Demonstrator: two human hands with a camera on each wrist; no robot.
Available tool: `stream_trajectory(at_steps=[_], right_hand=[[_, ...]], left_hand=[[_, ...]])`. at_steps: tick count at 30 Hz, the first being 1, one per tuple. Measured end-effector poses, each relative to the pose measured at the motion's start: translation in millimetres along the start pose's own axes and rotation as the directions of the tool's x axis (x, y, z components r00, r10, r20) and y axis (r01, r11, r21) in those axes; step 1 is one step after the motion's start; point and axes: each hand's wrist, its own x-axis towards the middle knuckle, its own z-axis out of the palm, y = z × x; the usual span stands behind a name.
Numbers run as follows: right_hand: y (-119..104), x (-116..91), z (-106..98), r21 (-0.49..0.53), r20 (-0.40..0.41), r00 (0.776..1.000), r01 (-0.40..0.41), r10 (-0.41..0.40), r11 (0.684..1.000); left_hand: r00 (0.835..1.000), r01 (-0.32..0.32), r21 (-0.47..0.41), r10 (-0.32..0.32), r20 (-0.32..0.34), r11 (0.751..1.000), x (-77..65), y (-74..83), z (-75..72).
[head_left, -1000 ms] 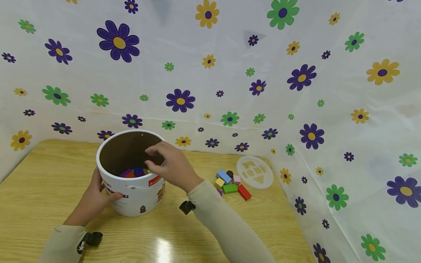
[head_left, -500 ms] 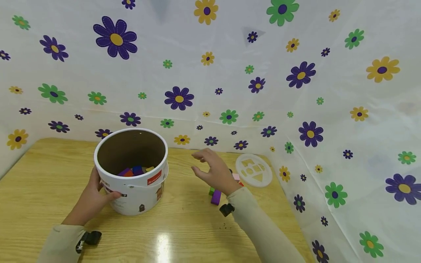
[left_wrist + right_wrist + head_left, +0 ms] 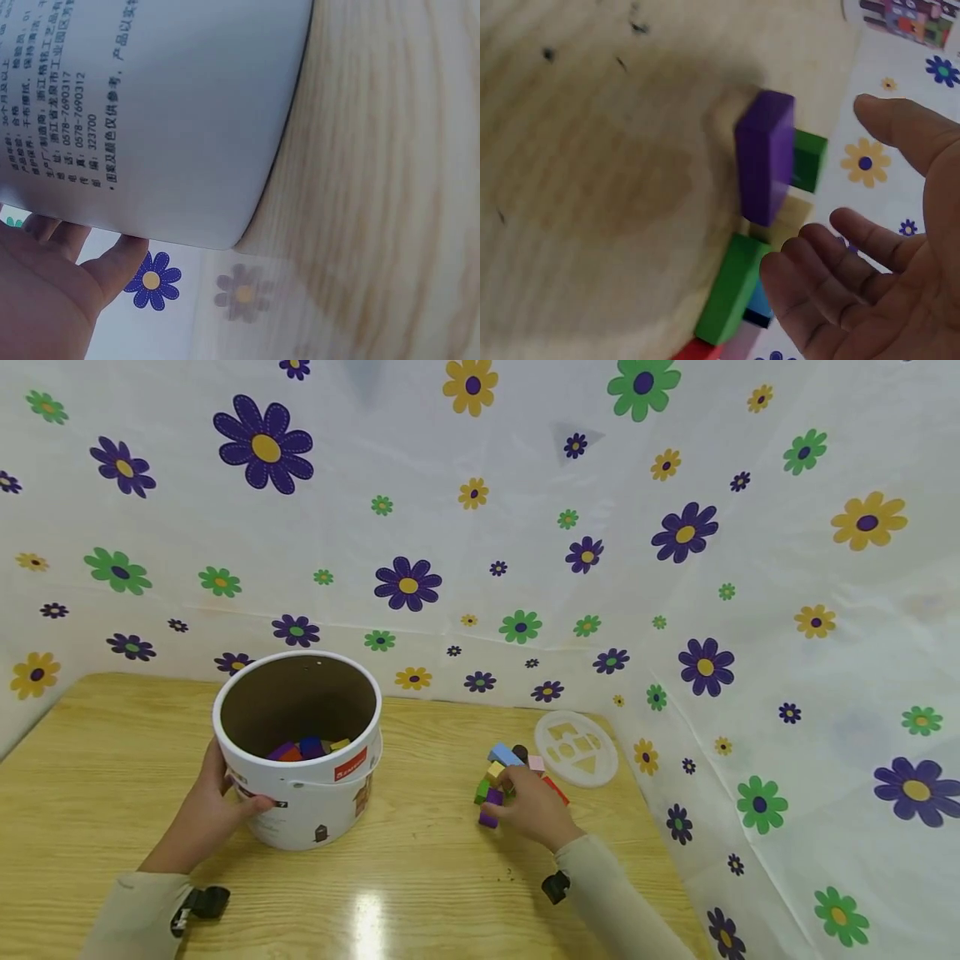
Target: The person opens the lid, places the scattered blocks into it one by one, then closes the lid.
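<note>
My left hand (image 3: 202, 822) holds the side of a white bucket (image 3: 300, 810), thumb on its front and fingers reaching behind. Inside the bucket lie several coloured blocks (image 3: 288, 752), partly hidden by the rim. On the table to the right, my right hand (image 3: 531, 803) is over a small heap of toy blocks, its thumb near a purple block (image 3: 490, 817). In the right wrist view, the thumb and fingers are spread beside the purple block (image 3: 761, 169) and a long green block (image 3: 733, 289), with nothing between them.
Around the right hand lie a light-blue block (image 3: 504, 753), a dark round block (image 3: 520, 751), a pink block (image 3: 536, 763) and a red block (image 3: 557, 791). Behind them is a white lid (image 3: 606, 764) with shaped holes. A flowered sheet (image 3: 450, 543) borders the wooden table (image 3: 420, 877).
My right hand has left the bucket's mouth, moved right and come down to the loose blocks. The left hand keeps its hold on the bucket.
</note>
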Motion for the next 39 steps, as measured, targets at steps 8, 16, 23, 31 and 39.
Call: stream_trajectory(at_steps=[8,16,23,31,39], right_hand=[[1.3,-5.7,18.9,-0.081,0.006,0.999,-0.036,0.037,0.996],[5.9,-7.2,22.9,-0.129,-0.012,0.999,0.033,-0.035,0.991],[16.5,-14.4,20.3,-0.089,-0.011,0.993,0.119,-0.121,0.989],[28.9,-19.8,17.3,-0.078,-0.007,0.975,0.222,-0.223,0.972],[40.5,-23.4,17.7,-0.102,-0.021,0.98,0.194,-0.198,0.976]], left_hand=[[1.0,0.01,-0.002,-0.01,0.002,1.0,1.2,-4.5,1.2],[1.0,-0.014,-0.021,0.014,0.003,1.0,0.8,-0.4,0.6],[0.999,-0.032,-0.035,0.032,0.006,0.999,0.2,1.8,1.3],[0.999,-0.044,-0.03,0.044,0.0,0.999,0.5,1.3,-0.6],[1.0,-0.003,-0.016,0.003,0.005,1.0,-0.7,-1.5,0.0]])
